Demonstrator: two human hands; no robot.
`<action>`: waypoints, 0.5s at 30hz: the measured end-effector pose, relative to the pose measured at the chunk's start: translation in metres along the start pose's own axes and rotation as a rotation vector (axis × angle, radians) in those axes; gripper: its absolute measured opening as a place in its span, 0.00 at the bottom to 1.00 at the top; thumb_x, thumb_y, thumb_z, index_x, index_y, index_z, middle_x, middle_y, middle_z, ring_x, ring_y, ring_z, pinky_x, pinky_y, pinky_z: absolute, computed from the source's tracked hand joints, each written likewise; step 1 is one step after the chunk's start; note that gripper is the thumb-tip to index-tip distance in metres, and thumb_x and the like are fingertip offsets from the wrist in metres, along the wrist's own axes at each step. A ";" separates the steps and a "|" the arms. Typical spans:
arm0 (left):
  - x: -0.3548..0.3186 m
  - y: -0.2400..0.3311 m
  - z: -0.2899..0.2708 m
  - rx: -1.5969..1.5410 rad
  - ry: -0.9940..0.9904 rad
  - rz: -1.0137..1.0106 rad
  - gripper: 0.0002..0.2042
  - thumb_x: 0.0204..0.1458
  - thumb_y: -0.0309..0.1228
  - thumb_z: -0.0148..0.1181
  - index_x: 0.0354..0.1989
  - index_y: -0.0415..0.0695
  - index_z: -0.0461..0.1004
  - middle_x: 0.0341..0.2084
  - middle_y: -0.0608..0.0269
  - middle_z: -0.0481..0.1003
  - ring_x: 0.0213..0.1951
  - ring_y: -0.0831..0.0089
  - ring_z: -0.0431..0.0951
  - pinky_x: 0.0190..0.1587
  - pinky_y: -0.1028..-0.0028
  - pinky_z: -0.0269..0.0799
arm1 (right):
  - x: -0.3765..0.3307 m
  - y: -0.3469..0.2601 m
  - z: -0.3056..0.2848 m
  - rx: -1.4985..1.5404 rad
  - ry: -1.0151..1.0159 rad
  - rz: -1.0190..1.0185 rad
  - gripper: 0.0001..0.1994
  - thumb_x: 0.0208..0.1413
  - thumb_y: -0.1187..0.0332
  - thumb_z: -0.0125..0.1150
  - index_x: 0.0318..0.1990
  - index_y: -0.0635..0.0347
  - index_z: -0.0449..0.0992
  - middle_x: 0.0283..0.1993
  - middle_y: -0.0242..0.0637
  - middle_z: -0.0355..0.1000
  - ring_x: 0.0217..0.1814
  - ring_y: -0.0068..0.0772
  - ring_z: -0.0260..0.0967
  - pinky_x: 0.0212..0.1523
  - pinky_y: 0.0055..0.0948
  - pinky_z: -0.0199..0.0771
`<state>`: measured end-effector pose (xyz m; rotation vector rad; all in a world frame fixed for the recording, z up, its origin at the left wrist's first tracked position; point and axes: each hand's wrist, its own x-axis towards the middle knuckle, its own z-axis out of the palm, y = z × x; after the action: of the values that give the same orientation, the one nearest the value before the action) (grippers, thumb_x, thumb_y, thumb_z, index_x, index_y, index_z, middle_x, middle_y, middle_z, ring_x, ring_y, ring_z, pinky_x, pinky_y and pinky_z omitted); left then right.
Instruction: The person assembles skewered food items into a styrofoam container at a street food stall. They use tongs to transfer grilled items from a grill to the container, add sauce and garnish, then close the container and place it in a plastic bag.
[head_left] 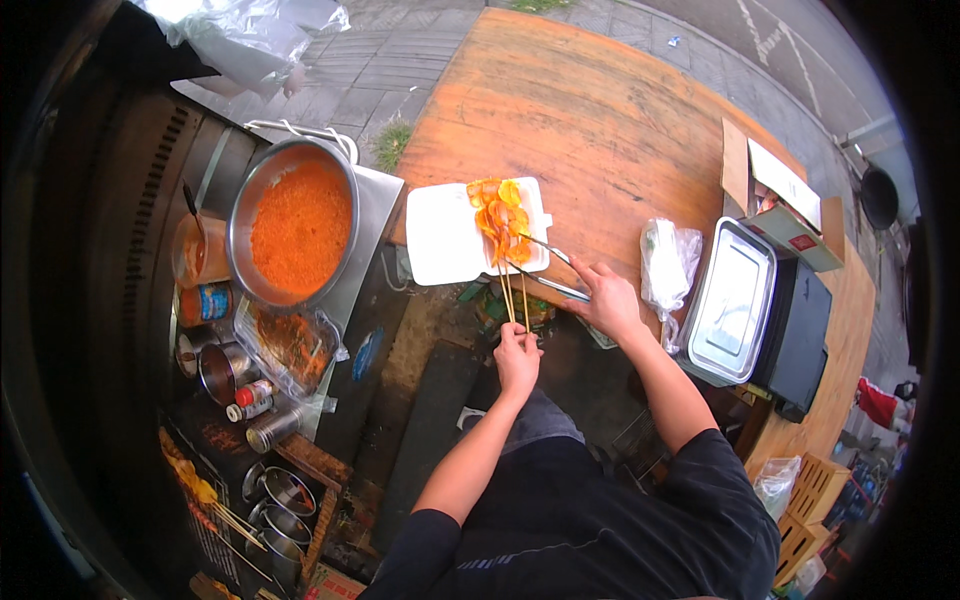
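My left hand (pixel 517 360) grips the lower ends of several thin wooden skewers (pixel 513 296). Their upper ends carry orange, sauce-coated food (pixel 500 215) lying in the right half of an open white foam box (pixel 445 240) on the wooden table's near edge. My right hand (pixel 605 297) holds metal tongs (pixel 545 268), whose tips press on the food at the box's right side. Both hands sit just below the table edge, right hand higher and to the right.
A big metal bowl of red-orange sauce (pixel 298 225) stands at left, with jars, cups and a foil tray (pixel 290 345) below it. A plastic bag (pixel 668 262), a steel tray (pixel 735 300) and a cardboard box (pixel 785 205) lie right on the wooden table (pixel 590 110).
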<state>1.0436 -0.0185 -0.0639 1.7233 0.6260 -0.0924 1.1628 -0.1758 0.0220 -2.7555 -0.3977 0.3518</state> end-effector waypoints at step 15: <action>-0.024 -0.013 -0.030 -0.034 -0.083 -0.057 0.08 0.60 0.25 0.56 0.46 0.37 0.71 0.33 0.54 0.82 0.28 0.71 0.84 0.29 0.75 0.77 | -0.028 -0.029 -0.018 0.034 0.086 -0.037 0.32 0.44 0.57 0.74 0.61 0.45 0.73 0.42 0.39 0.75 0.42 0.45 0.76 0.41 0.41 0.77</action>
<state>1.0094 0.0020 -0.0580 1.6608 0.6121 -0.1909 1.1349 -0.1638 0.0543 -2.7152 -0.4167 0.2284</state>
